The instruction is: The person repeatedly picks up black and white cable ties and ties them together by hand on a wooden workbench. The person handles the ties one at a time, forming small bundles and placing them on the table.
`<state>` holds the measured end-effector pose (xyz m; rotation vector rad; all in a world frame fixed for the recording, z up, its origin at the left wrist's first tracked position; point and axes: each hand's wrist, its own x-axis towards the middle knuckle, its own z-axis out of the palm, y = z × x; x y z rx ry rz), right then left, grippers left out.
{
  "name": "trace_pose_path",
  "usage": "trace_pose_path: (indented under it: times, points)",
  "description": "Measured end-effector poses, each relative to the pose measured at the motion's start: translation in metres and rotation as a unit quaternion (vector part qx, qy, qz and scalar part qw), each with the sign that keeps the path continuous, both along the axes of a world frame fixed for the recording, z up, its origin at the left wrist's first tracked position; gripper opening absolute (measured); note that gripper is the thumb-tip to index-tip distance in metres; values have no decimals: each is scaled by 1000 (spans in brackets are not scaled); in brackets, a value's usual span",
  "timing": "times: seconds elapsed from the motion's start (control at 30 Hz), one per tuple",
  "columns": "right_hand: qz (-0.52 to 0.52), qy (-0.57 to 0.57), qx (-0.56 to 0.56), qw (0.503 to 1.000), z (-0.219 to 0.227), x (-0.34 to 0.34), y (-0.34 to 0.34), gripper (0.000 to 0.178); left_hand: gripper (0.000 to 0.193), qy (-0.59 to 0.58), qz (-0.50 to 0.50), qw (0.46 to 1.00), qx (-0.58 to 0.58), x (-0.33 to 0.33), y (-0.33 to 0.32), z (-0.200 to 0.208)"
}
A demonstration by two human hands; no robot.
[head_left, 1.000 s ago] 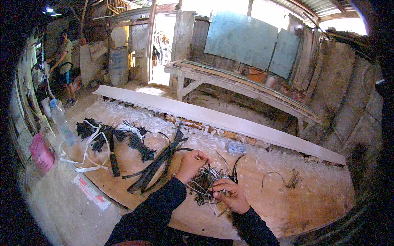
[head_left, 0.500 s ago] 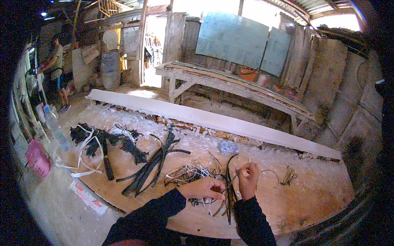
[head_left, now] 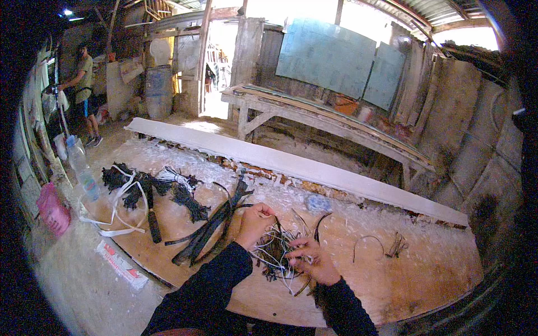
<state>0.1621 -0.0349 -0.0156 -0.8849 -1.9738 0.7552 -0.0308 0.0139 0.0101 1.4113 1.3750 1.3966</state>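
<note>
A tangle of thin dark and white cords [head_left: 273, 253] lies on the wooden tabletop in front of me. At its far left edge my left hand [head_left: 256, 225] pinches what looks like a thin dark cord. My right hand [head_left: 315, 263] reaches over the tangle's right side, fingers apart and touching or just above the cords. A dark flat strip [head_left: 318, 225] sticks out beyond this hand, its lower part hidden. Left of the tangle is a pile of black strips [head_left: 212, 234]. A thin curved cord [head_left: 367, 238] and a small cord bundle [head_left: 397, 246] lie to the right.
Black fibre bundles [head_left: 190, 203], a white ribbon [head_left: 120, 201] and a dark-handled tool [head_left: 153, 225] lie at left. A clear bottle [head_left: 83, 168] and pink bag [head_left: 53, 210] are beyond. A pale board [head_left: 297, 169] edges the table's far side. A person [head_left: 85, 92] stands far left.
My left hand has moved away from me and left, to the tangle's far edge. My right hand has come left over the cords, and the thin curved cord now lies released on the table.
</note>
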Motion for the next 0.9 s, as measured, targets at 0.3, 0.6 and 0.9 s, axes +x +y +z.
trace_pose_path:
  times: [0.3,0.6,0.9]
  points:
    - [31,11,-4,999,16,-1,-8,14,6,42,-53,994,88,9,0,-11]
    - [-206,144,-41,967,0,16,9,14,6,88,-275,947,143,30,-8,-26]
    - [-372,-39,162,913,8,30,21,10,24,26,-480,874,77,34,-19,-20]
